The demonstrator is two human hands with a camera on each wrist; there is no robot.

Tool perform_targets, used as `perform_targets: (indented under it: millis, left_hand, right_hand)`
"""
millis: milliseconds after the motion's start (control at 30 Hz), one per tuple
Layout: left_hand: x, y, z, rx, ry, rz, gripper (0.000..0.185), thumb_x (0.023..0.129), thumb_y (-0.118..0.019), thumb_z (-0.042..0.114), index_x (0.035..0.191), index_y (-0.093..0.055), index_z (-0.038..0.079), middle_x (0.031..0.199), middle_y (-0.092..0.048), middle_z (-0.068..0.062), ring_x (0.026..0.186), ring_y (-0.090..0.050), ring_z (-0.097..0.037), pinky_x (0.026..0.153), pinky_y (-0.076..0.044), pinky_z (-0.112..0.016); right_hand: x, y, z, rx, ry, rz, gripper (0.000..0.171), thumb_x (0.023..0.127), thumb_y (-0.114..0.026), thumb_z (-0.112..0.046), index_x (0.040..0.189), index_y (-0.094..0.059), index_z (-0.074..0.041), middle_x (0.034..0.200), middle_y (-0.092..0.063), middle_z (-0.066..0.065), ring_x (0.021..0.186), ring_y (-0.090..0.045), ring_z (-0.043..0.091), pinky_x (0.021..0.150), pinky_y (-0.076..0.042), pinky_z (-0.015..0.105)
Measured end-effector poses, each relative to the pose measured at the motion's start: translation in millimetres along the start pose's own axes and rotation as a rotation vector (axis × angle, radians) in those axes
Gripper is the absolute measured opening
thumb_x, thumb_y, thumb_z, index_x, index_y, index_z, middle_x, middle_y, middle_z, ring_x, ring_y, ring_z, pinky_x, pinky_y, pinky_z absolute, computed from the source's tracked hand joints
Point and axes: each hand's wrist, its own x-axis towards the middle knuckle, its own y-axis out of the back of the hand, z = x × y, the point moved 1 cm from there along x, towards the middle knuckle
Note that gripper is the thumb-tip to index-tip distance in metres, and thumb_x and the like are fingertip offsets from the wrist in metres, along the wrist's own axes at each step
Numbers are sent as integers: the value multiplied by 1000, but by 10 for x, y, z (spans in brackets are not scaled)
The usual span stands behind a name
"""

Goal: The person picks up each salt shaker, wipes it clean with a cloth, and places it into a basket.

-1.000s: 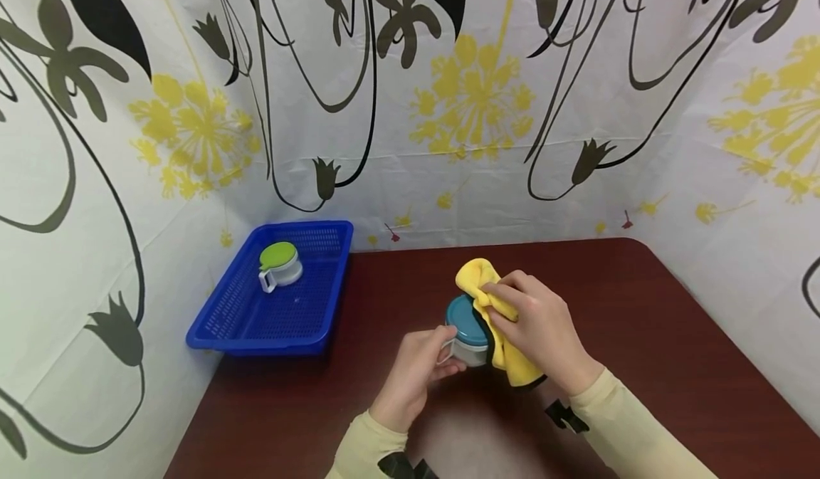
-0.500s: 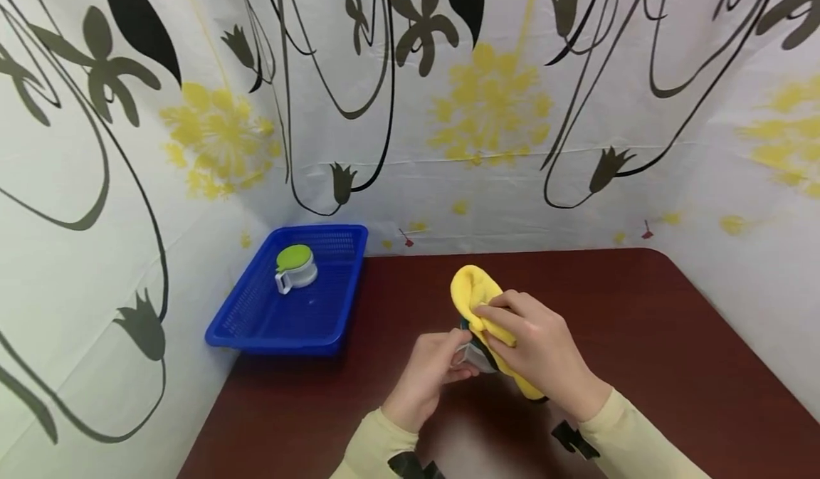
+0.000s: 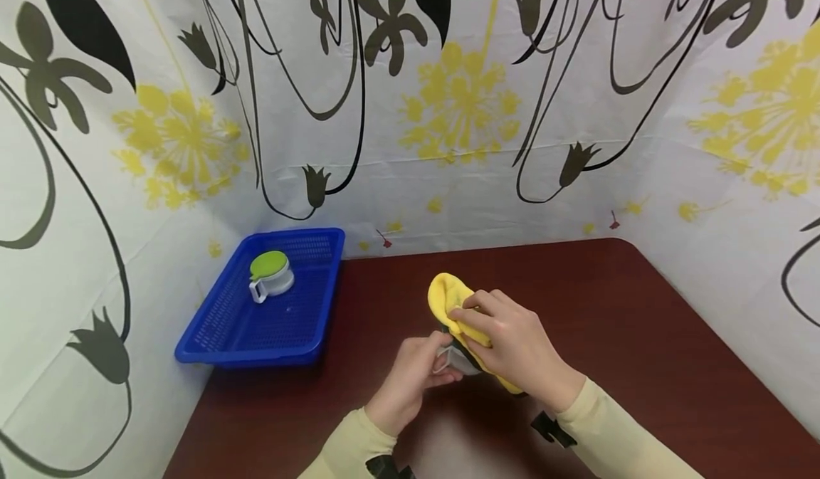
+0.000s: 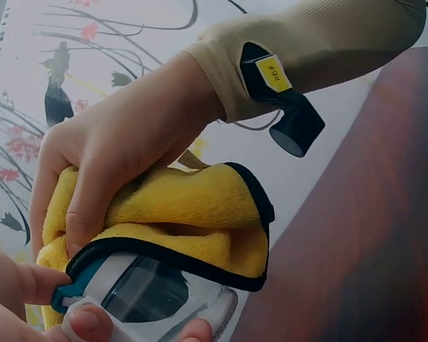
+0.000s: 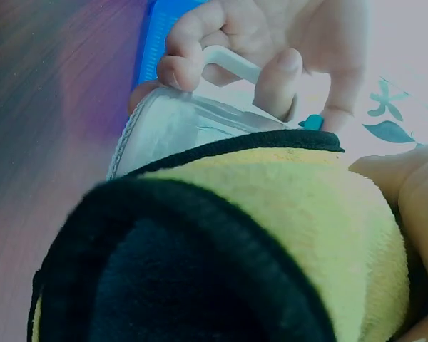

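Observation:
My left hand [image 3: 410,374] grips a small clear jar [image 4: 153,288] by its white handle [image 5: 232,63], with a finger through the loop. The jar has a teal lid [image 4: 93,279], mostly covered in the head view. My right hand [image 3: 512,337] holds a folded yellow cloth [image 3: 458,308] with black edging against the lid and the jar's far side. In the left wrist view the cloth's black edge lies along the jar's wall. The right wrist view shows the cloth's dark underside and the left fingers around the handle. Both hands are above the brown table.
A blue plastic basket [image 3: 263,358] stands at the left back of the dark red-brown table [image 3: 576,287]. In it sits a similar jar [image 3: 275,280] with a green lid [image 3: 268,264] and white handle. A white flower-printed sheet [image 3: 384,130] hangs behind and at both sides.
The yellow cloth has shifted over the teal lid, which showed plainly a second ago and is now mostly hidden. The left hand keeps its grip on the handle; the head view has swung slightly.

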Motion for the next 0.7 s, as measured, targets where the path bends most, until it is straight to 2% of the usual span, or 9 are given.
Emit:
perform_targets:
  millis: [133, 267, 467, 700]
  left_hand:
    - [-23, 27, 3, -10, 6, 0, 39, 91, -65, 31, 64, -49, 8, 55, -38, 0, 73, -70, -27, 76, -58, -40]
    - [-87, 113, -22, -6, 19, 17, 34, 91, -65, 31, 68, -56, 8, 58, -45, 0, 73, -70, -25, 75, -58, -39]
    - [-104, 188, -52, -1, 2, -22, 42, 93, -64, 32, 64, -47, 8, 67, -54, -3, 75, -70, -25, 77, -58, -39]
    - [-53, 251, -60, 6, -1, -46, 45, 93, -65, 32, 62, -43, 7, 61, -46, -2, 75, -70, -26, 78, -58, -40]
  right_hand:
    - [-4, 24, 40, -54, 0, -9, 39, 77, -87, -15, 113, -75, -21, 107, -59, -3, 91, -55, 15, 60, -55, 32]
    - [-19, 1, 106, -106, -48, -4, 41, 76, -89, -19, 114, -75, -19, 104, -58, -1, 87, -55, 15, 58, -54, 31]
    - [-47, -60, 165, -90, -85, 9, 41, 76, -89, -19, 114, -75, -17, 103, -59, 0, 88, -56, 16, 58, -55, 31]
    - [1, -139, 192, -57, -82, 23, 39, 76, -88, -17, 114, -75, -17, 102, -59, -1, 87, -56, 14, 60, -54, 29]
